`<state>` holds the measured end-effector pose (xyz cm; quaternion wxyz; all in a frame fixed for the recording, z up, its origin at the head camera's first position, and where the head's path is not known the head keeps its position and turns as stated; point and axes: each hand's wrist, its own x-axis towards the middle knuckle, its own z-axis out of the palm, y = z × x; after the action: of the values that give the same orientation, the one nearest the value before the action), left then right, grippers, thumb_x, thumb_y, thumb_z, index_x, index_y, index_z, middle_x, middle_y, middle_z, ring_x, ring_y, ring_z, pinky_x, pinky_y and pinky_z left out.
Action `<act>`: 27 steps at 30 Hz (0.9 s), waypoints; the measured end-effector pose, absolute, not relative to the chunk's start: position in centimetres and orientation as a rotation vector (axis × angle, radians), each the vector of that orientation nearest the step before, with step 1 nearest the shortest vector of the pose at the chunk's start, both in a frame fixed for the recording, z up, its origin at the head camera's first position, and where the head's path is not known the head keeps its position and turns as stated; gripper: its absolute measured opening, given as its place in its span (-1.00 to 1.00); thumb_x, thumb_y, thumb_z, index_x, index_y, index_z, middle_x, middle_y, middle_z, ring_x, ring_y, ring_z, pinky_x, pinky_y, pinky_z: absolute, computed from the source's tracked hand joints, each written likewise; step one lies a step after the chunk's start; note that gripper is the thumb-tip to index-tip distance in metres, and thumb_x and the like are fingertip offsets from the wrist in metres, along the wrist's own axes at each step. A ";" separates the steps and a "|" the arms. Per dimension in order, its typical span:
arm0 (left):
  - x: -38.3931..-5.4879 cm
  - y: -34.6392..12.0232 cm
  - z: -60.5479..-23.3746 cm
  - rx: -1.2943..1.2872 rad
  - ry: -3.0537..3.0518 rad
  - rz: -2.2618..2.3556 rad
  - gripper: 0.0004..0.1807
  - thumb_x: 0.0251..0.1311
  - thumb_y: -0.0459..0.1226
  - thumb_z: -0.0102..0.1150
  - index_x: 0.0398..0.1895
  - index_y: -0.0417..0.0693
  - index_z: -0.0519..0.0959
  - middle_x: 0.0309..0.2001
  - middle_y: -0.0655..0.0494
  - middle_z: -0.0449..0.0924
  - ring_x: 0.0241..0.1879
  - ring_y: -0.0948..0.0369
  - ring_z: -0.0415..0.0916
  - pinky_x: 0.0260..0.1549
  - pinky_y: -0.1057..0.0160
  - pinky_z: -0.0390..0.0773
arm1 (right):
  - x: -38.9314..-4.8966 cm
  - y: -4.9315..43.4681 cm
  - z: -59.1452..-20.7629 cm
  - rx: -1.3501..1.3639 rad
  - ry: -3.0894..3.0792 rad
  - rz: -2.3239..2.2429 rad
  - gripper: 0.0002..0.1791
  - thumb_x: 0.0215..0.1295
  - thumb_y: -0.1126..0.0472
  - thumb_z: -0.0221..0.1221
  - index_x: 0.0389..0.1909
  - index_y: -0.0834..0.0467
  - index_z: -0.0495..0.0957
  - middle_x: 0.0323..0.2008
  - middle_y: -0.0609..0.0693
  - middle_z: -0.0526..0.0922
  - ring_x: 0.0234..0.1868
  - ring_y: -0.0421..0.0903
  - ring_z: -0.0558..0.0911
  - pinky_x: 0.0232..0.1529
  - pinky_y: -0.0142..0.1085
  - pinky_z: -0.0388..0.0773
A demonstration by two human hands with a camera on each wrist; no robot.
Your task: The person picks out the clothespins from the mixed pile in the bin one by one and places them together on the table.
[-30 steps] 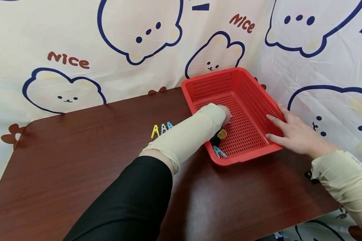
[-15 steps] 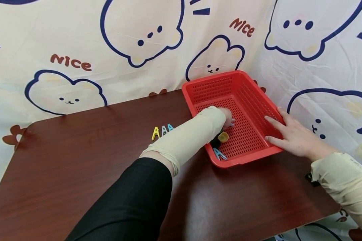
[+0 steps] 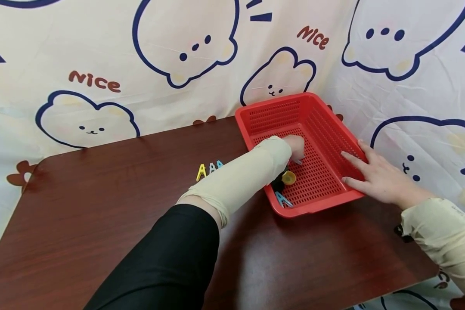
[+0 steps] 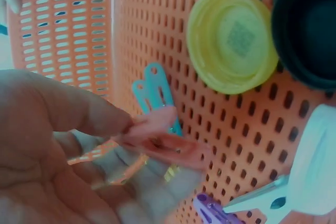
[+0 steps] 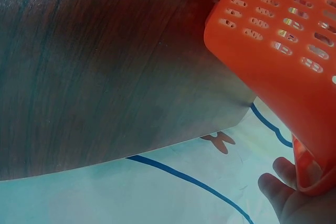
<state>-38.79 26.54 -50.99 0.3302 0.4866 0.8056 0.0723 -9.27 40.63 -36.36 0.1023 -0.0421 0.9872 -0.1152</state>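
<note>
My left hand (image 3: 296,146) reaches down into a red plastic basket (image 3: 315,209). In the left wrist view its thumb and fingers pinch a pink clothespin (image 4: 168,142). Beyond that lies a teal clothespin (image 4: 160,90) on the perforated floor. A yellow round cap (image 4: 231,40) and a black one (image 4: 310,35) lie side by side. A white cap (image 4: 317,166), a white clothespin (image 4: 265,200) and a purple clothespin (image 4: 212,211) are lower right. My right hand (image 3: 383,176) holds the basket's right rim, with fingers on both sides of it.
On the brown table (image 3: 112,215), a yellow clothespin (image 3: 201,172), a white one (image 3: 212,168) and a blue one (image 3: 219,164) stand in a row left of the basket. A printed cloth (image 3: 178,103) hangs behind and to the right.
My left hand has shifted slightly to the right inside the basket. My right hand keeps its place on the rim. The head view has tilted a little.
</note>
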 end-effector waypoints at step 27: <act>-26.8 14.6 -31.9 0.369 1.394 1.657 -0.72 0.50 -0.46 0.04 0.19 -0.18 0.50 -0.11 -0.09 0.66 -0.08 0.01 0.69 -0.14 0.22 0.69 | -9.1 40.6 -36.5 -0.112 2.890 -0.375 0.17 0.34 -0.33 0.20 0.66 0.16 -0.21 0.59 0.39 -0.40 0.39 0.55 0.04 0.10 0.53 0.33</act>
<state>-26.80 14.63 -31.92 0.4552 0.1495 0.5652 0.6716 -9.05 40.58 -36.47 0.1122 -0.0381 0.9847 -0.1279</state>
